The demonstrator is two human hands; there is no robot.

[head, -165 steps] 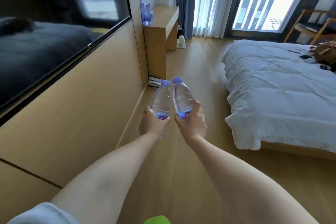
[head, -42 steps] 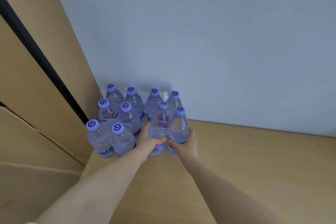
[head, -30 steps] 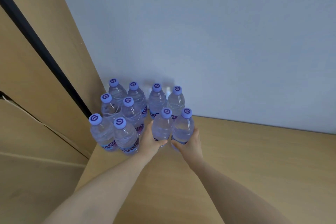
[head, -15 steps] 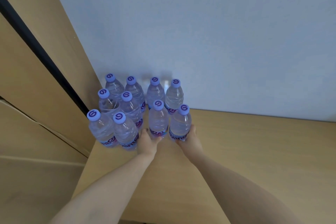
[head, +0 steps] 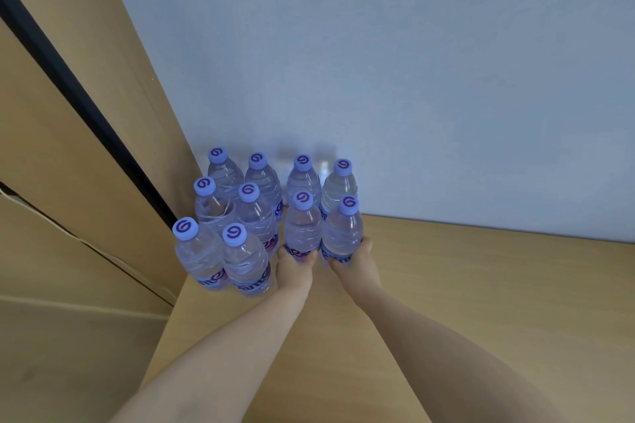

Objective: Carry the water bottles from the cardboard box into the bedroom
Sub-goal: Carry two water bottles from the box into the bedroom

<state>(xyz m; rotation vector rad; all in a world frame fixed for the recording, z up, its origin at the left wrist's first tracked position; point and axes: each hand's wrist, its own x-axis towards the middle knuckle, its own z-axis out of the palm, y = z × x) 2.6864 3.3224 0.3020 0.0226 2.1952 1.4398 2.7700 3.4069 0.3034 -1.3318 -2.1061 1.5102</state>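
Your left grip and right grip cover the lower parts of the two nearest bottles, so you cannot tell whether their bases touch the table. Back-row labels hide behind front bottles. Both forearms run off the bottom edge.
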